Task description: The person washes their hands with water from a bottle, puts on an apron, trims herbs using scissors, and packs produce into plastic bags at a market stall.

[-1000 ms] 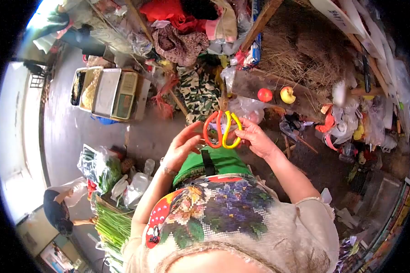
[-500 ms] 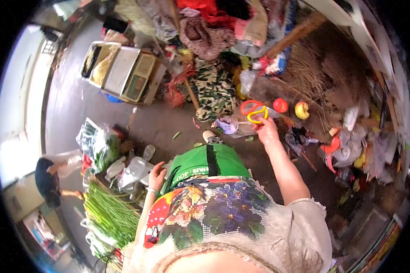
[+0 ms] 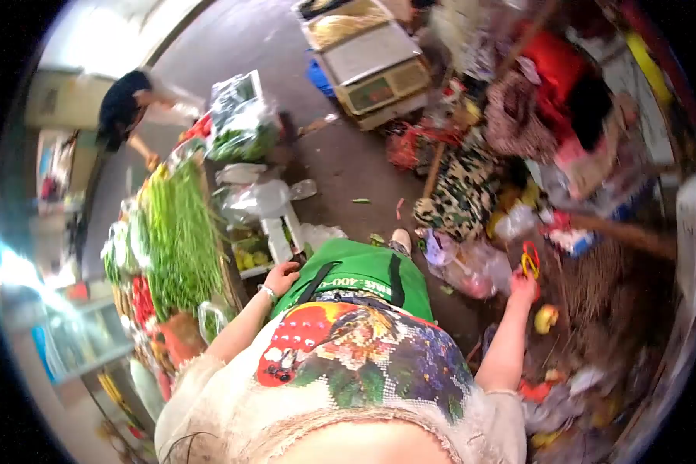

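Observation:
My right hand is raised at the right, its fingers closed on scissors with red and yellow handle loops; the blades do not show clearly. Just below that hand lies a bitten-looking yellow apple. To its left, a clear plastic bag rests on the floor. My left hand, with a bracelet at the wrist, is beside my green apron. Its fingers are loosely spread and hold nothing.
Long green vegetables are heaped at the left, where another person reaches in. A weighing scale stands ahead. Camouflage cloth and dry twigs lie at the right.
My view has swung left, so the vegetable heap shows more fully and the scale sits further right. The scissors stay in my right hand. The red apple no longer shows clearly.

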`<state>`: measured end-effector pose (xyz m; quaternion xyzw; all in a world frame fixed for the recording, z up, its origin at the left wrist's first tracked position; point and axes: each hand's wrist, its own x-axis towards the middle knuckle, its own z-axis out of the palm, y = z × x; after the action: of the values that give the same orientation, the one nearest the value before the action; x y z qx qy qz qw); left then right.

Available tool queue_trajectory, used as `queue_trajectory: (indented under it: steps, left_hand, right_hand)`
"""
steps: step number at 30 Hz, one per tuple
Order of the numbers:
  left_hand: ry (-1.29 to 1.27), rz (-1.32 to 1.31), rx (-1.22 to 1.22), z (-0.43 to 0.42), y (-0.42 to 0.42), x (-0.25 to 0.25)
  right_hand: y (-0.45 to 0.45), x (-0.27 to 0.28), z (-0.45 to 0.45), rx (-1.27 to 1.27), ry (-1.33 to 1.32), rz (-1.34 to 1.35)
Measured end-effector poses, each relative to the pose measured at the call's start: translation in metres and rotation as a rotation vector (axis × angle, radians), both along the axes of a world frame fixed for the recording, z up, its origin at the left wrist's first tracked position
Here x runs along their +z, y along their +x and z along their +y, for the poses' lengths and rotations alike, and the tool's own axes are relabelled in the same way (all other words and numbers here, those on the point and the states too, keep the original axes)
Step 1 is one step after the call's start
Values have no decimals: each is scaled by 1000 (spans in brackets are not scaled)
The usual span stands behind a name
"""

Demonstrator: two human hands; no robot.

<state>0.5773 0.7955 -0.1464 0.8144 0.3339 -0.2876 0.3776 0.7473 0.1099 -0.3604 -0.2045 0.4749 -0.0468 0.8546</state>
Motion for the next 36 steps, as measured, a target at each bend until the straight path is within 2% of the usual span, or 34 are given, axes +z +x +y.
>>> queue_trajectory:
  steps: [1, 3, 5, 6, 8, 9, 11, 15, 17, 19, 21, 23, 25, 26, 27, 28, 29, 30, 31, 32, 33, 34, 35, 36]
  left_hand:
    - [19, 15, 26, -7, 3, 14]
    - [-2, -18, 85, -5, -10, 6]
    - [42, -13, 119, -9, -14, 9]
    - [52, -17, 137, -12, -16, 11]
    - [46, -1, 164, -17, -21, 12]
    - [30, 16, 177, -19, -23, 11]
    - [-18, 37, 210, -16, -37, -9]
    - [-120, 11, 348, -23, -38, 10]
    - [-271, 53, 479, -20, -52, 2]
    - [-394, 25, 538, -22, -56, 8]
    - [-464, -41, 672, -21, -69, -15]
    - [-498, -71, 715, -19, -70, -25]
    - [-517, -95, 694, -10, -77, -54]
    - [-517, -57, 700, -11, -57, -19]
    - [-526, -46, 679, -1, -64, -38]
    - [-651, -36, 711, 8, -70, -54]
    - [-700, -105, 652, 23, -92, -96]
    - [-769, -97, 648, 32, -87, -88]
    - [-832, -103, 742, 42, -88, -98]
    - [-758, -67, 736, 50, -62, -62]
    - [-719, -49, 761, 62, -53, -56]
    - [-679, -30, 785, 74, -47, -52]
    - [-678, -26, 835, 94, -57, -78]
    - [-696, -22, 806, 115, -52, -88]
  right_hand:
    - [4, -13, -7, -40, 20, -45]
    - [19, -12, -1, -134, 86, 28]
    - [39, 36, 34, -195, -68, 298]
    - [26, 4, 19, 177, -437, 194]
    - [27, -3, 18, 271, -372, 124]
    - [37, 21, 30, 5, 61, 187]
    - [35, 0, 19, 341, 4, 201]
    - [41, 28, 72, 815, -182, 155]
    - [38, 101, 140, 1096, -330, 96]
    - [37, 92, 166, 1388, -356, 46]
    - [39, 156, 230, 1642, -403, 67]
    - [36, 176, 271, 1874, -517, -48]
    - [23, 153, 285, 1981, -353, -281]
    - [17, 135, 288, 2042, -304, -319]
    - [18, 130, 291, 2085, -271, -351]
    - [22, 126, 291, 2157, -303, -278]
    - [35, 166, 314, 2110, -253, -45]
    - [53, 192, 326, 2062, -175, 62]
    - [67, 206, 336, 2014, -91, 154]
    - [69, 155, 321, 2099, -416, 105]
    - [82, 122, 308, 2148, -762, -252]
    - [104, 143, 322, 2180, -965, -188]
    - [134, 162, 342, 2206, -1168, -117]
    - [159, 168, 356, 2072, -1160, -148]
